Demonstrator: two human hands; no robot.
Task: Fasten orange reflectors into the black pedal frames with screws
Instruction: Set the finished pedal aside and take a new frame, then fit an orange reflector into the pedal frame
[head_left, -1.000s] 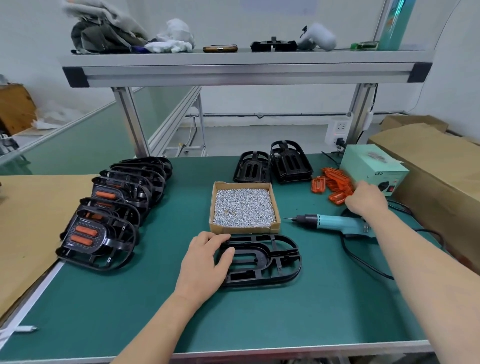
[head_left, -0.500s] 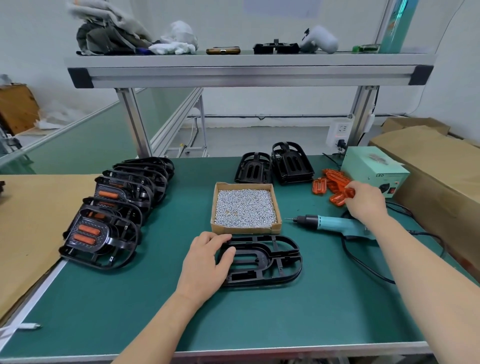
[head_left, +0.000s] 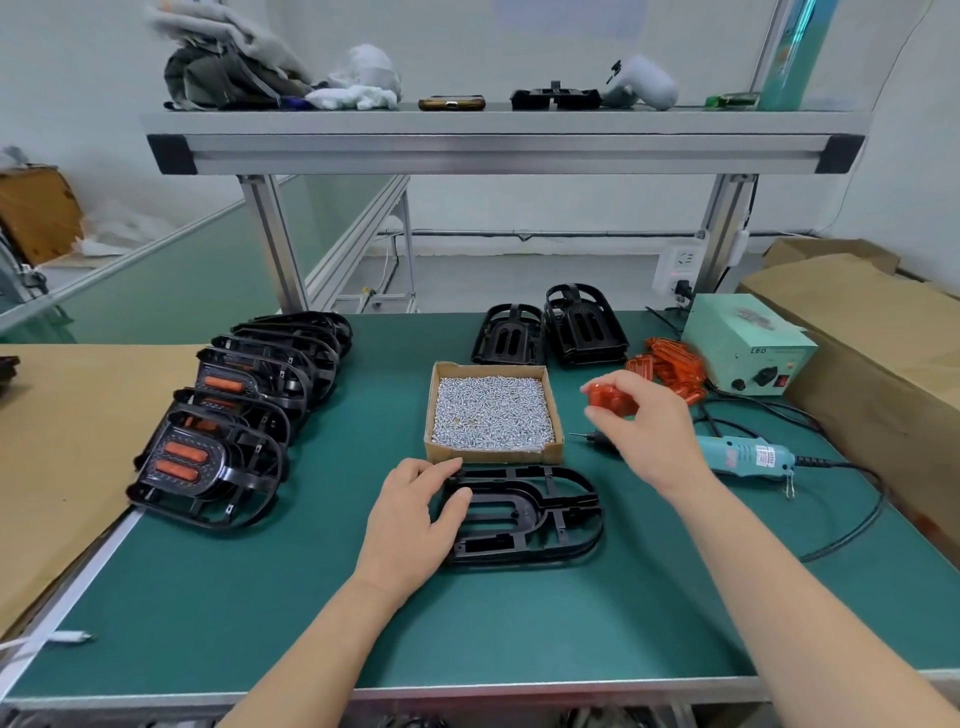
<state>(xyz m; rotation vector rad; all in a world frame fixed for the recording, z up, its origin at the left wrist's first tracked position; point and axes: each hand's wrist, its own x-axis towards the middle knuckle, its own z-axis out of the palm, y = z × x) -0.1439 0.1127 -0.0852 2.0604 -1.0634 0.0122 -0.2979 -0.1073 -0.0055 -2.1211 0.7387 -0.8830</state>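
Finished pedals (head_left: 208, 457) are stacked at 9 o'clock; the frame (head_left: 540, 514) (pressed by the relaxed left hand (head_left: 410, 519)) is unfitted, reflectors (head_left: 610, 399) being pinched by the right hand (head_left: 649, 431).

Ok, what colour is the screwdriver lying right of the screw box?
Light teal. The screwdriver shows best in the head view.

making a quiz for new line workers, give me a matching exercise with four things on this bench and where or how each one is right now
1 front pedal frame
2 orange reflector
3 electric screwdriver
4 screw box

A lies at the right, untouched
B pinched in the right hand
C cardboard, just behind the front pedal frame
D flat on the mat, left hand rests on it

Pairs: 1-D, 2-B, 3-A, 4-C
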